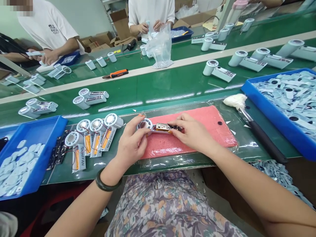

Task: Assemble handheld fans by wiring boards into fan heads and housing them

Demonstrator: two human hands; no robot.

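A small handheld fan [144, 124] lies over a pink foam mat [192, 118] in front of me, its round head to the left and its opened handle to the right. My left hand [133, 138] grips the round head between thumb and fingers. The thumb and fingers of my right hand [189, 130] pinch the dark circuit board [175, 127] at the handle's far end. A metal-coloured part [161, 126] shows in the handle between both hands. Left of the mat, several fans with orange batteries [106, 138] and "Speed FAN" handles lie together.
A blue tray of flat pale pieces [53, 131] stands at left; another blue tray [274, 131] of pale strips is at right. A black-handled hammer [261, 135] with a wrapped head lies beside the mat. Fans [219, 72] and orange pliers [116, 73] rest beyond. Co-workers sit opposite.
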